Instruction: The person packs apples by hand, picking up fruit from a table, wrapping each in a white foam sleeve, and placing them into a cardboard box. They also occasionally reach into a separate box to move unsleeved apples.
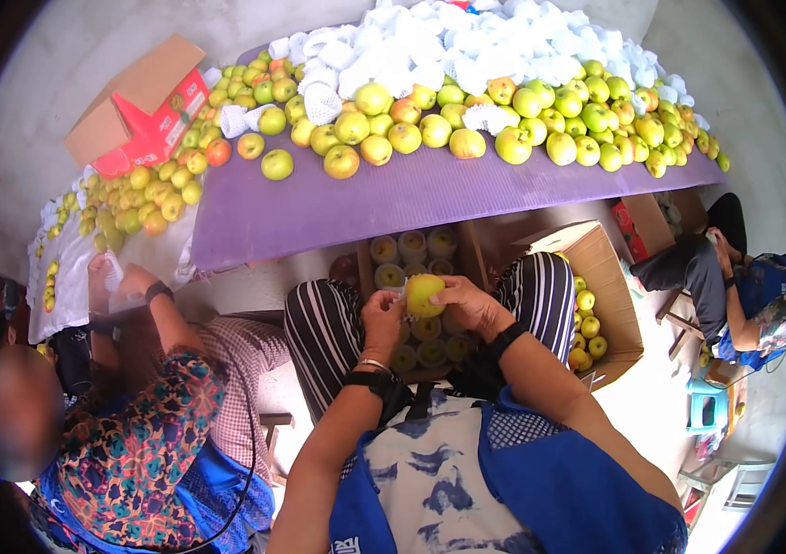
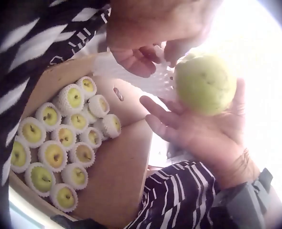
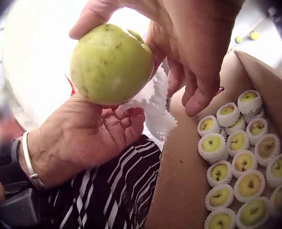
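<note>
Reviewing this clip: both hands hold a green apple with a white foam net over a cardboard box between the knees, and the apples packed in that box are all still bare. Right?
Not quite. The packed apples in the box each sit in a white foam net, as both wrist views show. The rest holds: the left hand and right hand hold the green apple with the foam net over that box.

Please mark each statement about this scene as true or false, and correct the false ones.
1. Both hands are on one green apple. True: the left hand and right hand hold it together.
2. The apple is already fully wrapped in its foam net. False: the net hangs beside and below it.
3. The box between the knees holds netted apples. True.
4. The purple table bears only foam nets. False: many apples lie there too.
</note>
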Demonstrator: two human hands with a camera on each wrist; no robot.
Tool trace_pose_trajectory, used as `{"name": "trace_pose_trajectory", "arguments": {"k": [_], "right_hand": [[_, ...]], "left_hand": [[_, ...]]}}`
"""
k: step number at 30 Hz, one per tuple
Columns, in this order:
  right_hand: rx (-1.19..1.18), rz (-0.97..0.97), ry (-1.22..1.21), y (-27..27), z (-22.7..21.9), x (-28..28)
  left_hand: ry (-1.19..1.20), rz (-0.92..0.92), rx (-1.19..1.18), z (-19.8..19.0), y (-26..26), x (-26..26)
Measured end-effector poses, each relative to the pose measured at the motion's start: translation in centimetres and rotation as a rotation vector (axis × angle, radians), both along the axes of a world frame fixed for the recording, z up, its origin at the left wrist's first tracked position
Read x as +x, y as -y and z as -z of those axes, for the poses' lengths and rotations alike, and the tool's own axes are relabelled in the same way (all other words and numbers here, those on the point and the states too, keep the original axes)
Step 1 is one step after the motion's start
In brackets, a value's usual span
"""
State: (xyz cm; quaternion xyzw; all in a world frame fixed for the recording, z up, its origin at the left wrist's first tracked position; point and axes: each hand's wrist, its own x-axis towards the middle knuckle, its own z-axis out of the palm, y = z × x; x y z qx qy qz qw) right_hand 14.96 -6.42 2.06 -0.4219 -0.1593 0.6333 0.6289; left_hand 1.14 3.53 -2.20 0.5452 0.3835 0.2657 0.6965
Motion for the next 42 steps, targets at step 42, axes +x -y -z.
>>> {"name": "trace_pose_trajectory", "arguments": {"k": [42], "right_hand": [[0.137,0.021,1.575,-0.2,0.6,-2.3]], "left_hand": [[-0.196,0.283,0.204,0.5,-0.2,-0.4]]}}
